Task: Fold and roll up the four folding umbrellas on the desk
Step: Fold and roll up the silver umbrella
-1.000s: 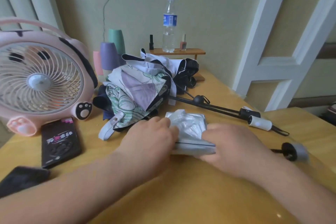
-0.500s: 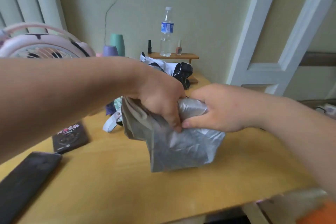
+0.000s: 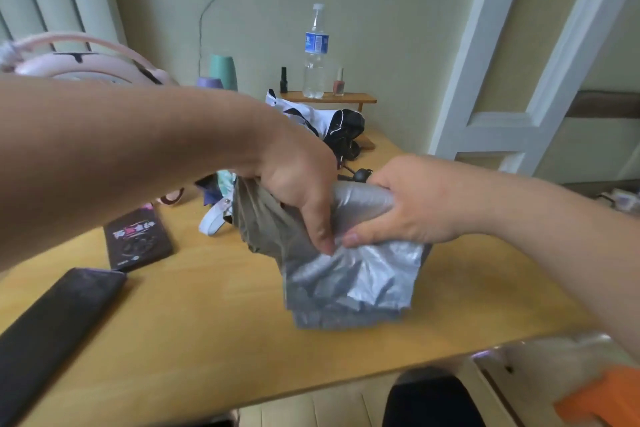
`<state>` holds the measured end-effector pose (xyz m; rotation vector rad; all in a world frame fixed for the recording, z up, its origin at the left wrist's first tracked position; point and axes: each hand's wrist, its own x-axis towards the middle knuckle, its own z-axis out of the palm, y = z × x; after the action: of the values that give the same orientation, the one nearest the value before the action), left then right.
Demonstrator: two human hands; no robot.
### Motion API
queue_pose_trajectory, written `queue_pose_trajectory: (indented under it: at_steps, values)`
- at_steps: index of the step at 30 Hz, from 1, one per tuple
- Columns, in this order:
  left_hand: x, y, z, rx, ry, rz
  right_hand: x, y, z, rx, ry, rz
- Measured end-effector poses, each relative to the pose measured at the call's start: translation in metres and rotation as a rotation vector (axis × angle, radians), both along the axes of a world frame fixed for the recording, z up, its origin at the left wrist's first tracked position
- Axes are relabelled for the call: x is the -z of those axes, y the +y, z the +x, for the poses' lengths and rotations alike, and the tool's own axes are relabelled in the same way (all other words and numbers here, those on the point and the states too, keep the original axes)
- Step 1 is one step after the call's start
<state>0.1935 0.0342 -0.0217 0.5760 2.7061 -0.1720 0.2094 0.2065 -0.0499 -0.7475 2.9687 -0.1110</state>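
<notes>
The silver umbrella (image 3: pixel 349 281) hangs over the near middle of the desk (image 3: pixel 207 322), its canopy light, limp and probably slippery, with the grip of the left hand (image 3: pixel 298 184) and of the right hand (image 3: pixel 412 204) closed on the bunched top, likely the firmest hold.

Bare left hand (image 3: pixel 300 189) and right hand (image 3: pixel 414 206), short nails

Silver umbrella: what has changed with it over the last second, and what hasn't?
The silver umbrella has gone up: a second ago both hands pressed it flat on the desk; now the left hand and right hand grip its top and hold it raised, fabric hanging down toward the desk. The black-and-white umbrella, water bottle and black box stay put.
</notes>
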Motion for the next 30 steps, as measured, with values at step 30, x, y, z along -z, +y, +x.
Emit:
queue_pose_trajectory:
  at_steps: [30]
  values:
    - [0.001,-0.036,0.156,-0.229,0.114,-0.029,-0.017,-0.035,0.097,-0.168,-0.32,-0.008]
